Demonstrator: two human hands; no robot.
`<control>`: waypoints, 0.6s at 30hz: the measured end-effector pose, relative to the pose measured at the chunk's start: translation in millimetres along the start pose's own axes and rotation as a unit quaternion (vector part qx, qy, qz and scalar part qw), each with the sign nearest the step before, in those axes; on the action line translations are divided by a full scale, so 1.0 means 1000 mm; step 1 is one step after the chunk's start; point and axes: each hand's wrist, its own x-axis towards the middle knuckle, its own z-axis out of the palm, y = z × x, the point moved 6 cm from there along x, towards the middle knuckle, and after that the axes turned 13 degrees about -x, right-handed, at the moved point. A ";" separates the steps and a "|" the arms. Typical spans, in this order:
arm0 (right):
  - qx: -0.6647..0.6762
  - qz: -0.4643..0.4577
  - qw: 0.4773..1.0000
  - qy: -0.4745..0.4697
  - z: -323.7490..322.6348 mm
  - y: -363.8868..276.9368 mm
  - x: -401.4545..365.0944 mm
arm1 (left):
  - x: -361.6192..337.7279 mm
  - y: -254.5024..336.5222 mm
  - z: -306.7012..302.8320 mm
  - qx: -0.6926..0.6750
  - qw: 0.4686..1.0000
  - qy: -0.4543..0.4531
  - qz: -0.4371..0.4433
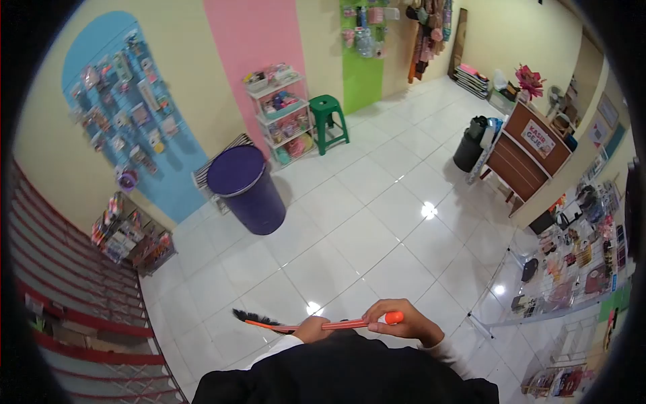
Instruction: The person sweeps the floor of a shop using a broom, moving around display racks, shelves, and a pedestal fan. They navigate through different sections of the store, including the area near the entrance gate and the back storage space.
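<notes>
A broom (344, 324) with a red-and-white striped handle lies nearly level across the front of my body. Its black bristles (256, 316) and orange head point to the left, and a rounded orange cap (394, 317) ends the handle on the right. My left hand (311, 330) is closed around the handle near the bristle end. Close to the cap, my right hand (397, 322) grips the same handle, fingers wrapped over it. Dark clothing hides part of the view below both hands.
A large purple bin (252, 195) stands ahead on the white tiled floor (350, 249). Behind it are a white shelf rack (279, 121) and green stool (328, 124). A brown counter (525, 155) and accessory display (572, 249) stand right; a red-slatted shutter (74, 269) runs left.
</notes>
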 end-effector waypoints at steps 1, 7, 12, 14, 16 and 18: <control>-0.007 0.006 1.000 0.005 -0.009 0.004 0.008 | 0.014 0.004 -0.006 -0.017 1.000 -0.018 -0.004; 0.040 0.013 0.996 0.083 -0.091 0.028 0.039 | 0.112 0.060 -0.037 -0.035 0.994 -0.099 -0.008; 0.075 -0.056 0.987 0.130 -0.174 0.051 0.052 | 0.210 0.115 -0.037 -0.015 0.986 -0.143 0.086; 0.094 -0.128 0.978 0.138 -0.209 0.063 0.065 | 0.252 0.142 -0.035 0.012 0.982 -0.166 0.091; 0.245 -0.099 0.959 0.106 -0.237 0.091 0.080 | 0.301 0.159 -0.033 0.012 0.984 -0.153 0.091; 0.306 -0.098 0.938 0.133 -0.275 0.106 0.095 | 0.350 0.179 -0.032 0.025 0.983 -0.160 0.085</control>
